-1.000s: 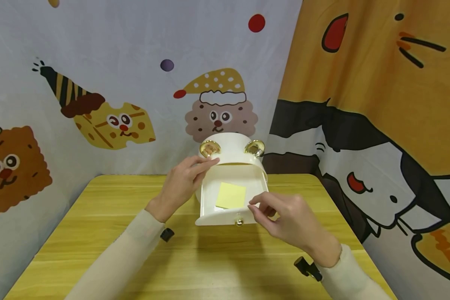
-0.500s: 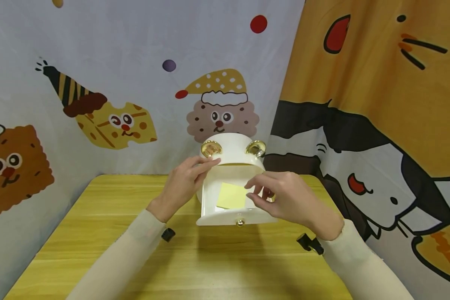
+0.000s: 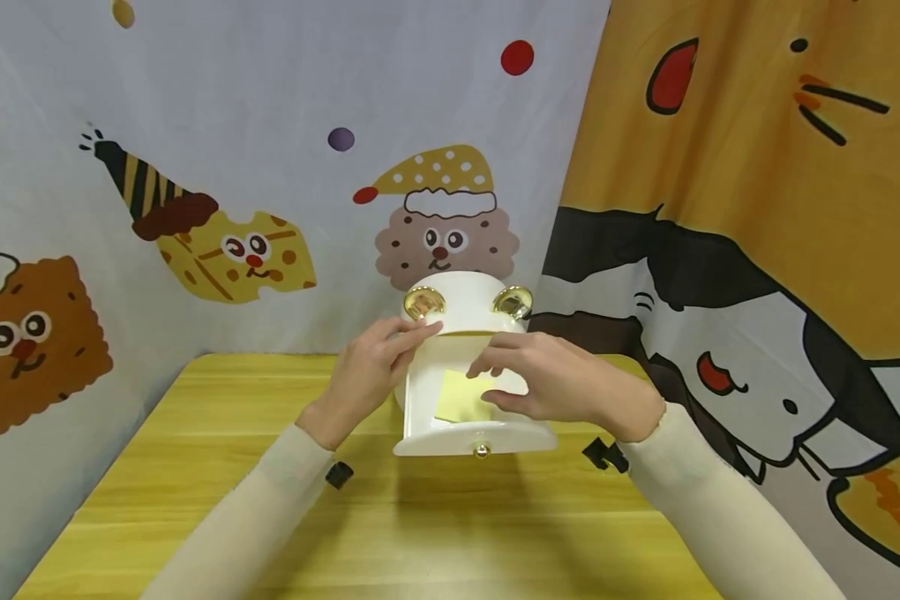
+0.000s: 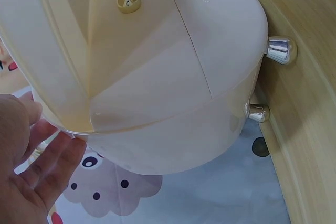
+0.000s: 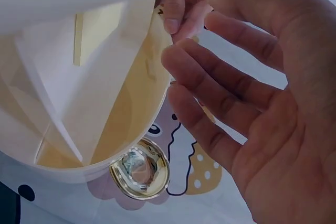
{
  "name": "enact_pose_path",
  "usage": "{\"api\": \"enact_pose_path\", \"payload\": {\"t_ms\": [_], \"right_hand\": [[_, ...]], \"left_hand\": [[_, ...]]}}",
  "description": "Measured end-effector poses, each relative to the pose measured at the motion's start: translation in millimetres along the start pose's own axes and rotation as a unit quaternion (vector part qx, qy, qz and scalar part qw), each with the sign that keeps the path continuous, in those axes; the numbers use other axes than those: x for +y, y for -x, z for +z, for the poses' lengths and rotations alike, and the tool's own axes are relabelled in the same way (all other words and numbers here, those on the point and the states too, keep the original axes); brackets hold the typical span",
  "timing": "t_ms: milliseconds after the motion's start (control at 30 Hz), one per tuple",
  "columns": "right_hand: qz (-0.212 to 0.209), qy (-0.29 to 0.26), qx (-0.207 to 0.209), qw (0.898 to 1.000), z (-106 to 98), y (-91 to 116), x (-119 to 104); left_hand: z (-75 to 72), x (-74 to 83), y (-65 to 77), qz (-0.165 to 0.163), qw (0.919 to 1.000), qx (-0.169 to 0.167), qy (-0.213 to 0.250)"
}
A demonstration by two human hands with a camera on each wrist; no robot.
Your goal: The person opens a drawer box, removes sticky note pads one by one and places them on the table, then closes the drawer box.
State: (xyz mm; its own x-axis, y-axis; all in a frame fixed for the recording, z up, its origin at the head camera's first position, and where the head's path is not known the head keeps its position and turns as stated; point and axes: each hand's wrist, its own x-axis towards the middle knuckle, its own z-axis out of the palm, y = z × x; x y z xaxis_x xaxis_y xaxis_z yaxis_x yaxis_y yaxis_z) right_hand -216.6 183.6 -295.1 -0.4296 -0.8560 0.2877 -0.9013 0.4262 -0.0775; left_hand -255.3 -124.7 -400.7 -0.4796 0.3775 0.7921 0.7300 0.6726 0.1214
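Note:
A white rounded drawer box (image 3: pixel 465 296) with gold bell-like domes stands on the table, its drawer (image 3: pixel 438 437) pulled out toward me. In the drawer lies a pad of yellow sticky notes (image 3: pixel 453 402), partly covered by my right fingers. My right hand (image 3: pixel 570 379) hovers over it with fingers loosely bent and parted, and the right wrist view shows nothing between them. At the box's upper left, my left hand (image 3: pixel 367 367) rests its fingers on the rim, below the left dome. In the left wrist view those fingertips (image 4: pixel 73 142) touch the outer edge of the rim.
A gold knob (image 3: pixel 482 451) sits on the drawer's front. Gold feet (image 4: pixel 281 50) hold the box on the wooden table (image 3: pixel 247 417). Behind hangs a pale cloth (image 3: pixel 255 75) printed with cartoon food, with an orange cartoon cloth (image 3: pixel 735 167) at the right.
My right hand has moved left and away from me, from the drawer's right front corner to over the yellow sticky notes. My left hand has stayed at the box's rim.

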Motion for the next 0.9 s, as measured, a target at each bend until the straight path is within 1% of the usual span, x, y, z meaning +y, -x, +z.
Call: {"api": "enact_pose_path", "payload": {"t_ms": [100, 333, 433, 600, 767, 900], "right_hand": [[-0.005, 0.004, -0.019, 1.000, 0.3, -5.4, 2.1], [0.026, -0.009, -0.091, 0.996, 2.0, -17.8, 6.3], [0.031, -0.011, -0.116, 0.993, 3.0, -23.3, 8.0], [0.025, -0.012, -0.151, 0.988, 6.2, -31.7, 12.7], [0.028, -0.018, -0.185, 0.982, 10.0, -38.1, 15.2], [0.031, -0.020, -0.200, 0.979, 13.1, -41.5, 16.1]], "left_hand": [[0.1, 0.2, 0.6, 0.000, 1.0000, 0.003, 0.004], [-1.3, 1.9, 0.4, -0.004, 0.9999, -0.011, 0.003], [-1.7, 2.4, 0.1, -0.004, 0.9999, -0.014, 0.003], [-2.2, 2.3, -0.6, -0.005, 0.9998, -0.019, 0.002], [-2.3, 1.6, -0.8, -0.002, 0.9999, -0.013, 0.004], [-2.0, 1.1, -0.5, -0.003, 0.9999, -0.011, 0.004]]}}
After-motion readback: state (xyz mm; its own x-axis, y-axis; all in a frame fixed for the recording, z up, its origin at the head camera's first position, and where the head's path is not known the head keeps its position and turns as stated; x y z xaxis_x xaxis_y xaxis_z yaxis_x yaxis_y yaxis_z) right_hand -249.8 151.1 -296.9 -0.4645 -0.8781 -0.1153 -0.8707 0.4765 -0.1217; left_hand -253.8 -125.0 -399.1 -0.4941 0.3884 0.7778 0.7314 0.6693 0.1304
